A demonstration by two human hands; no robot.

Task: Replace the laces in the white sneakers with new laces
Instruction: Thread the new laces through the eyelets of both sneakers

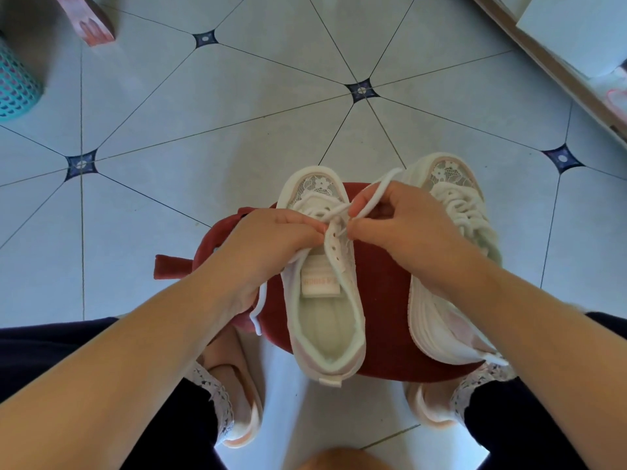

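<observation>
A white sneaker (325, 320) with a lace-patterned toe stands upright on a round red cushion (383, 300), toe pointing away from me. Its white lace (383, 184) is threaded through the front eyelets only. My left hand (271, 242) pinches one lace strand at the left eyelet row, and that strand's loose end (258, 310) hangs down past my wrist. My right hand (397, 225) pinches the other strand by the right eyelets, with a loop rising above its fingers. A second white sneaker (451, 252), fully laced, lies tilted on its side at the cushion's right edge.
The cushion sits on a pale tiled floor (237, 96). A teal perforated basket (15, 86) stands at the far left and a pink stool leg (91, 22) at top left. A wooden edge with white boxes (559, 35) runs along the top right. My feet in slippers are below the cushion.
</observation>
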